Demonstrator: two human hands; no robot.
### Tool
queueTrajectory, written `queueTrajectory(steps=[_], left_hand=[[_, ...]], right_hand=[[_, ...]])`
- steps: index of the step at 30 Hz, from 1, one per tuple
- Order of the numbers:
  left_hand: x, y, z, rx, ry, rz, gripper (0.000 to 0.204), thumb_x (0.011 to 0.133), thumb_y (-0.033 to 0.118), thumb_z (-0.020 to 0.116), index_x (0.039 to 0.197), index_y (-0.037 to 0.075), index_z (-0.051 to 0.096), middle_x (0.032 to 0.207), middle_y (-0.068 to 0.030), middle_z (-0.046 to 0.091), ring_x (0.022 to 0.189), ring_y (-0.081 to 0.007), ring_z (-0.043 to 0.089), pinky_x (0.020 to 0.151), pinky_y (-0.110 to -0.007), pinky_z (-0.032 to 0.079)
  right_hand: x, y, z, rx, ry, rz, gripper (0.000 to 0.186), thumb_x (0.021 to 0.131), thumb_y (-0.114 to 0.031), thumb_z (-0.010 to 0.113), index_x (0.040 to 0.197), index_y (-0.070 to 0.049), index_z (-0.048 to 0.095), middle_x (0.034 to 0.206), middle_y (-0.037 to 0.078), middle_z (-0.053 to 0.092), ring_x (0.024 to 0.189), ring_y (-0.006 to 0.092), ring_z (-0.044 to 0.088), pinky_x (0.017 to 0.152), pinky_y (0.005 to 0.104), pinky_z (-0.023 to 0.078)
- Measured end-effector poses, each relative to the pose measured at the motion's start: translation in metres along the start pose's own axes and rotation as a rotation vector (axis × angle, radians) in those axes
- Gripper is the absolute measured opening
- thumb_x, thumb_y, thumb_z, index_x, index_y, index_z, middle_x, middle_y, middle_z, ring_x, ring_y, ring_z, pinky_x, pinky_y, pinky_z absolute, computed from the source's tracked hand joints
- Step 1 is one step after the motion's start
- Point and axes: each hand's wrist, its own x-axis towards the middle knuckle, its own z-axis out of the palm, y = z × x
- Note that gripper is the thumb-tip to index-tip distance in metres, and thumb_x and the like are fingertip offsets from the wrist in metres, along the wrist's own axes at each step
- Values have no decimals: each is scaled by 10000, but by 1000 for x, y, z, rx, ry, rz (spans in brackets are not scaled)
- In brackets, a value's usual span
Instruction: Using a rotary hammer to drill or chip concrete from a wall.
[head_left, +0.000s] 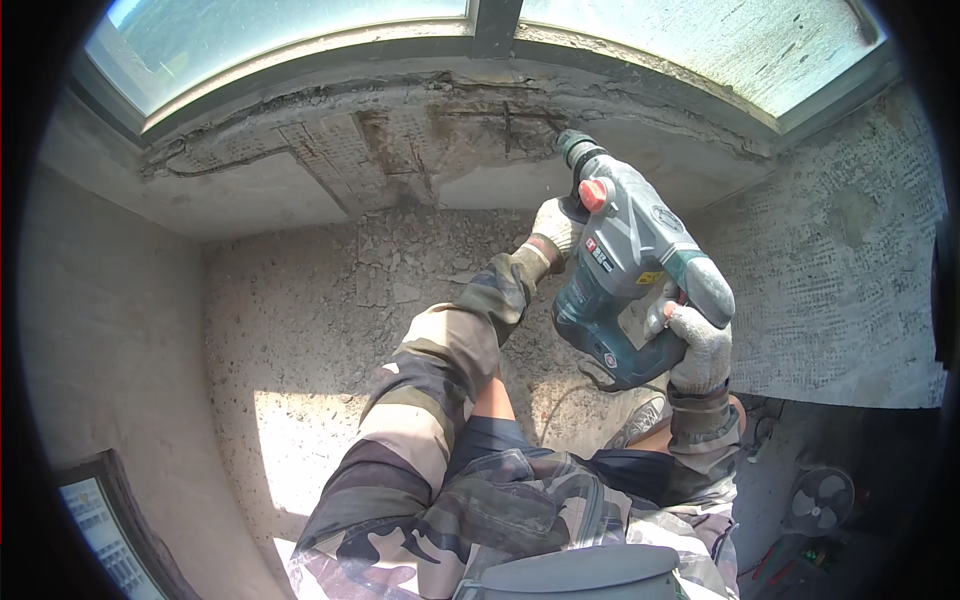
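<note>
A grey and teal rotary hammer drill (630, 240) with a red knob points up and away, its bit against or just in front of the cracked concrete band (470, 130) below the windows, where rusty bars are exposed. My left hand (555, 226), in a white knit glove, is closed round the front side handle, partly hidden by the tool's body. My right hand (692, 345), gloved in dusty white, grips the rear handle; a red part shows beside its fingers. A cable hangs from the drill's lower end.
Broken concrete rubble (400, 260) lies on the floor along the wall. Framed windows (680, 40) span the top; a smaller one (95, 530) is at lower left. Plastered walls (110, 310) close in at both sides. A fan (820, 500) stands at lower right; my legs are beneath me.
</note>
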Motion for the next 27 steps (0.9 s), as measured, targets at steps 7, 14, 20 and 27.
queueTrajectory(steps=[7,14,20,27], left_hand=[[-4,21,15,896,112,271,481,893,495,615,1127,79,672,1002,-119,724,954,-305,694,787,-404,529],[3,14,12,492,130,39,514,920,524,505,1076,69,686,914,-179,725,929,-379,683,777,-421,534],[9,20,11,834,251,201,302,918,330,511,1000,97,684,855,-158,718,878,-353,698,755,-421,551],[15,2,16,635,92,-30,368,703,283,699,1037,134,657,899,-98,691,857,-303,700,755,-378,563]], right_hand=[[10,-17,-36,-14,58,43,344,786,-68,621,1106,56,601,820,97,618,704,193,608,639,309,506],[20,4,-53,110,66,-14,299,815,-65,605,1092,49,590,826,86,592,728,189,598,655,329,519],[37,-4,-59,55,-47,-45,294,800,-68,621,1070,43,583,803,75,567,710,185,584,643,332,513],[42,-9,-68,149,-3,68,399,806,-110,634,1157,72,581,840,79,605,723,193,596,661,327,518]])
